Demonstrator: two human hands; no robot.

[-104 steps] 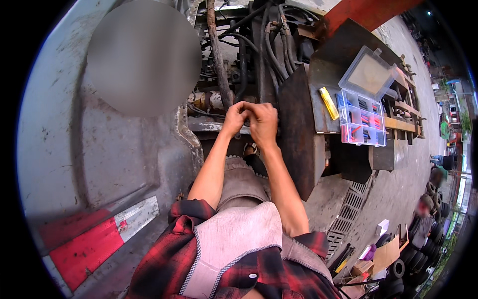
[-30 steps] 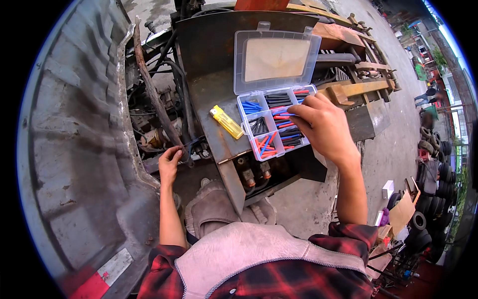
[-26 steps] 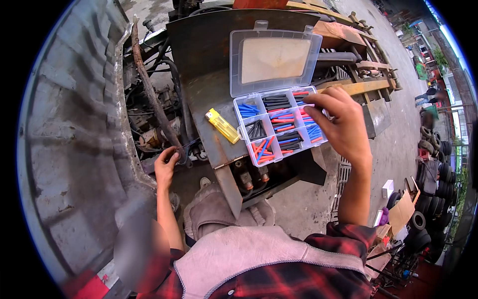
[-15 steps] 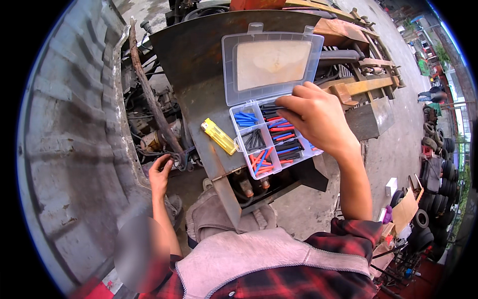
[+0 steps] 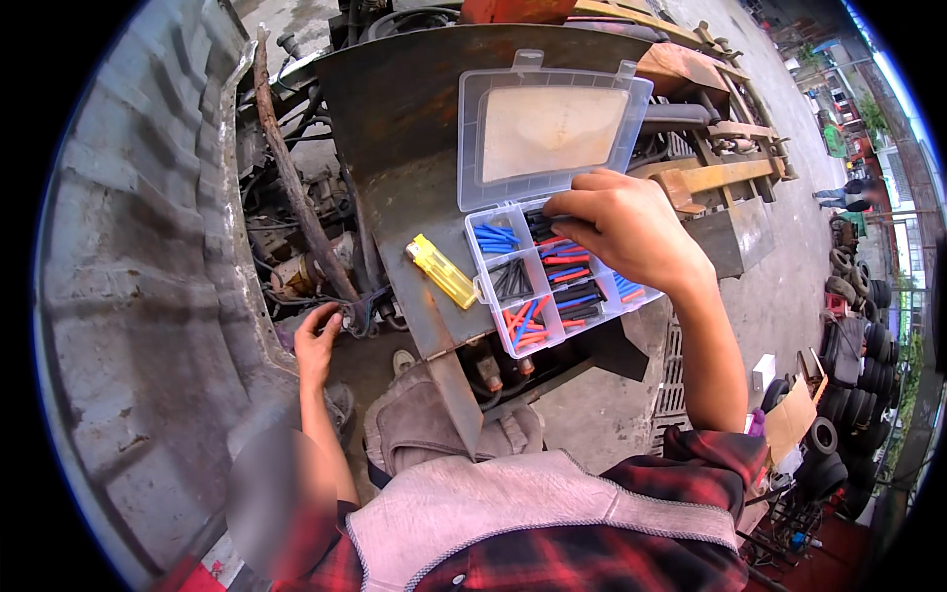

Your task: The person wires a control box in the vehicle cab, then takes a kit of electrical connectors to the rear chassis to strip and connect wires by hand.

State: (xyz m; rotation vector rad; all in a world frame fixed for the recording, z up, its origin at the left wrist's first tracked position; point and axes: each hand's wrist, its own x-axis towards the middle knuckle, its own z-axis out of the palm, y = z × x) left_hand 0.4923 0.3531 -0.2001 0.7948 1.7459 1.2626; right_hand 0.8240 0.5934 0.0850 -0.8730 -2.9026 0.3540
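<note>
A clear plastic compartment box (image 5: pixel 520 350) lies with its lid (image 5: pixel 554 133) raised on a dark metal panel. Short heat-shrink tubes fill its sections: blue tubes (image 5: pixel 495 238), black tubes (image 5: pixel 512 280) and mixed red and blue ones (image 5: pixel 527 321). My right hand (image 5: pixel 631 229) is over the box's far right part, thumb and fingers pinched at the black tubes. What lies between the fingertips is hidden. A yellow lighter (image 5: pixel 443 272) rests left of the box. Lower left, my left hand (image 5: pixel 316 343) is curled beside dark wires (image 5: pixel 364 314); whatever it grips is too small to make out.
A grey ribbed metal wall (image 5: pixel 148 266) curves along the left. Beside it a wooden pole (image 5: pixel 292 178) leans over engine parts. The metal panel (image 5: pixel 395 128) has an edge near my lap. Tyres (image 5: pixel 829 469) and a distant person (image 5: pixel 856 194) are at right.
The box, lighter and panel appear slightly further right as the view shifts. My right fingertips are lower, closer to the black tubes. My left hand stays by the wires.
</note>
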